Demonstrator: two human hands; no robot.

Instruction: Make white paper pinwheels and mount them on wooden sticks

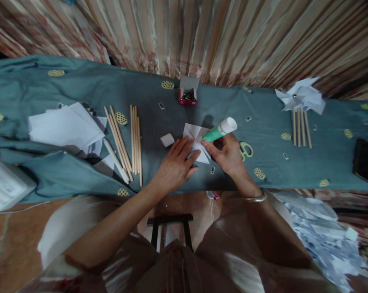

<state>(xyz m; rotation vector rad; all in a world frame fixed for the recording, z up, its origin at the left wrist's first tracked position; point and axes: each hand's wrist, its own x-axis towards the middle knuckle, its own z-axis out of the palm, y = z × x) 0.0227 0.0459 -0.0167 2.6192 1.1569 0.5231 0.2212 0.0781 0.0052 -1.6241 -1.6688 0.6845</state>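
Note:
A square of white paper with cut or creased diagonals lies on the cloth in front of me. Flat on its left side rests my left hand, fingers stretched out. My right hand grips a green and white glue stick, its lower end at the middle of the paper. The white glue cap lies left of the paper. Just beyond my right hand, green-handled scissors are partly hidden. Behind the paper stands an open red box of small dark metal pieces.
Left are wooden sticks, a white pen and stacked white paper. Paper pinwheels on sticks lie right, near a phone. Paper scraps heap below the right edge. A white box is far left.

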